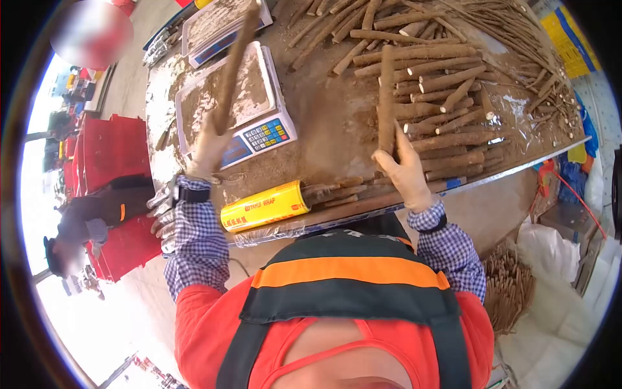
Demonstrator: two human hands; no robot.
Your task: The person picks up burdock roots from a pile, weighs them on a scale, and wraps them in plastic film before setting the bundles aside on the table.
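From where I stand, the worker's hands are well apart, each closed round its own brown root. The left hand (207,152) grips the near end of one root (234,74), which slants up over the near scale (284,117); the right hand (407,170) has thumb and fingers round the base of another (387,91), at the left side of the pile (447,97). Held low like that, both roots show nearly their whole length, probably to make them easy to compare.

The pile lies on the right of the table (324,133), many of its pale cut ends turned the same way, which I'd guess keeps thickness easy to judge. Thinner roots (512,39) lie beyond it. The near scale sits in front of the left hand, its keypad (264,133) facing the worker, no doubt for easy reading; a second scale (262,14) stands behind. Both pans look smeared with soil.

As for writing, the yellow box (265,206) by the table's near edge is the plainest: "WRAP", after a word that looks like "YAHUI", with Chinese characters below too blurred for me. The keypad has number keys, but I can't make out a scale brand. Pale letters on the dark apron (350,305) are unreadable too.
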